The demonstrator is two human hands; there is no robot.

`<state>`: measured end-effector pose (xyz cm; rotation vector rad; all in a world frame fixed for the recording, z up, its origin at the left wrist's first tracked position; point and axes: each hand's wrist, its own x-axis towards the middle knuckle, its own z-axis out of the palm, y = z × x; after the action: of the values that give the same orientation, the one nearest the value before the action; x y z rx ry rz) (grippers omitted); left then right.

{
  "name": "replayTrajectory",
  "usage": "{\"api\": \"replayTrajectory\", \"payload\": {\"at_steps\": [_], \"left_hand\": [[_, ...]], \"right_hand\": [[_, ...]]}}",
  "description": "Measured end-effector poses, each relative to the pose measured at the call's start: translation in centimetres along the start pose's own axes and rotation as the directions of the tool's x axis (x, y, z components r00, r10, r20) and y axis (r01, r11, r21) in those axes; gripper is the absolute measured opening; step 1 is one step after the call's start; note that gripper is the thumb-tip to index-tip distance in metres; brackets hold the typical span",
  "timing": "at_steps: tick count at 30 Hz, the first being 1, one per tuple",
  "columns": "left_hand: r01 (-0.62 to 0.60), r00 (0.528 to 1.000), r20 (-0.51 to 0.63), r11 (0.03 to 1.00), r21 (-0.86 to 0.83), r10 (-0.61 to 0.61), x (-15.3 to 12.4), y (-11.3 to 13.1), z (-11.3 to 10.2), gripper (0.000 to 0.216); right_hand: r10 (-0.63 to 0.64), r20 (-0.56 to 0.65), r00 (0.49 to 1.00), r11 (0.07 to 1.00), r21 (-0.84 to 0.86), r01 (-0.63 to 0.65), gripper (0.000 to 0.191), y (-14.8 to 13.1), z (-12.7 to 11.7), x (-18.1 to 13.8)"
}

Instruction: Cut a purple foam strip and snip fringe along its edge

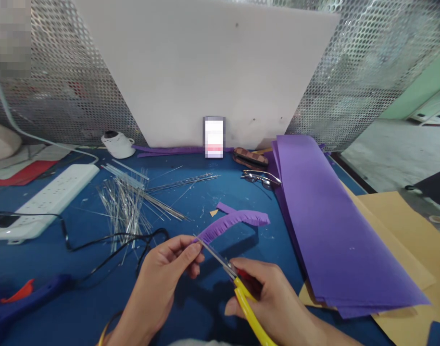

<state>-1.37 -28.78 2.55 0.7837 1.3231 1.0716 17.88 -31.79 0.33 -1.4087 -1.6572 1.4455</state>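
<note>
My left hand (pixel 172 269) pinches one end of a purple crinkled paper strip (pixel 230 221), which arches up and away to the right above the blue table. In my right hand (pixel 273 293) is a pair of scissors (pixel 248 307) with yellow handles. Their blades reach up and left to the strip right beside my left fingertips; whether they are closed on the paper I cannot tell. Behind the arched strip another short purple piece (pixel 224 207) shows. A small tan paper scrap (pixel 213 212) lies close by.
At left are a bundle of thin metal wires (pixel 129 206), a white power strip (pixel 57 197), black cords and a blue glue gun (pixel 28 298). Purple paper sheets (pixel 324 216) lie over tan paper at right. Eyeglasses (pixel 261 179), a case (pixel 250 157), a phone (pixel 214 137) and a white cup (pixel 118 145) stand farther back.
</note>
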Motion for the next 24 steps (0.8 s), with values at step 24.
{"api": "replayTrajectory", "payload": {"at_steps": [24], "left_hand": [[0.044,0.999,0.023,0.999,-0.007,-0.043,-0.14,-0.06,0.17,0.022]], "right_hand": [[-0.020,0.069,0.997,0.972,0.236,0.003,0.031,-0.21,0.15,-0.09]]}}
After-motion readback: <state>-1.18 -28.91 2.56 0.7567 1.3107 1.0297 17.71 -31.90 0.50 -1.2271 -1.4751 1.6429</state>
